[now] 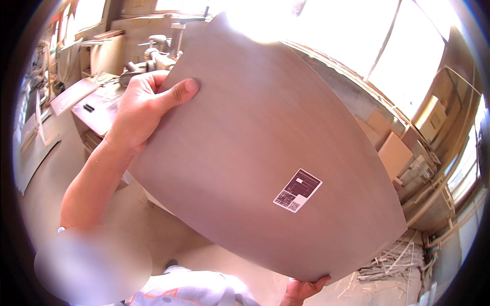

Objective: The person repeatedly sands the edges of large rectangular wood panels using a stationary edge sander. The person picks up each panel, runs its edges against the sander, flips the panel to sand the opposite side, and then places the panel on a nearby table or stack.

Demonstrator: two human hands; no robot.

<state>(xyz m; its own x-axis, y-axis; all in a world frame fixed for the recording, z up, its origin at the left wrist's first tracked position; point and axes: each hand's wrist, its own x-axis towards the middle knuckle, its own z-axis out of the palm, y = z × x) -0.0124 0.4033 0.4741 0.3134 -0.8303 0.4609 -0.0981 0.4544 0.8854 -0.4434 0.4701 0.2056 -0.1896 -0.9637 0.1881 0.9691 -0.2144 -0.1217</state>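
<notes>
A large, smooth brownish-grey board (245,122) is held up tilted in front of me, filling the middle of the view. On its face, toward the lower right, sits a dark and white printed label (297,190). My left hand (143,104) grips the board's left edge, its thumb lying on the face and its fingers hidden behind. At the lower edge my right hand (303,289) holds the board from beneath, with the thumb showing at the rim.
Behind my left hand stands a work table (104,109) with a board and a small black object on it, and a metal machine (158,58) beyond. Scrap wood strips (393,262) lie piled at the lower right. Panels (394,155) lean below the bright windows.
</notes>
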